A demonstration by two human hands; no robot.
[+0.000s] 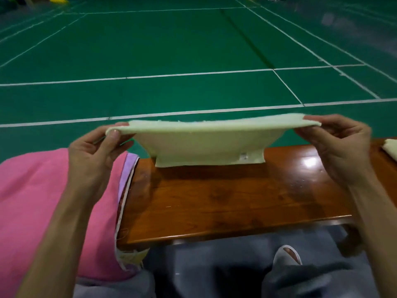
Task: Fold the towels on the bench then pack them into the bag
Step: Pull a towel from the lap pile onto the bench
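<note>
- The left hand (96, 151) pinches one top corner of a cream towel (204, 145) between thumb and fingers. The right hand (337, 145) pinches the opposite corner the same way.
- The towel is stretched taut between them above the bench (225, 196). Its lower edge, doubled and bearing a small label, touches the wood.
- Judged from this, the folding step is in hand and packing has not begun.
- The next move likely calls for laying the held edge down level on the lower one, corners matched, both hands moving together so the cloth does not skew.
- Count: two hands, one towel held.
- One pink towel (43, 201) lies on the bench's left end, with a lilac cloth (129, 166) under its edge, perhaps another towel.
- One pale folded towel (391, 148) shows at the right edge.
- No bag is plainly in view.
</note>
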